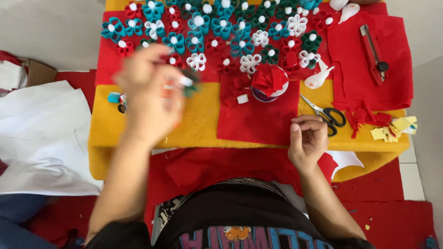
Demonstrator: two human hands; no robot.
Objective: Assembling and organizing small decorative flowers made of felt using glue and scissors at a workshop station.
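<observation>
Left hand (147,94) blurred, raised over yellow table (198,120), fingers pinching dark green felt flower (189,85), white centre up; finished flowers (221,32) just beyond. Right hand (307,138) loosely curled, apparently empty, resting beside scissors (327,115), on red felt sheet (258,117) edge.

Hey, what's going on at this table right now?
A person sits at a low yellow table covered with rows of small felt flowers in teal, red, white and green. The left hand, blurred in motion, carries a dark green flower above the table. The right hand rests loosely curled on the edge of a red felt sheet, beside black-handled scissors.
</observation>
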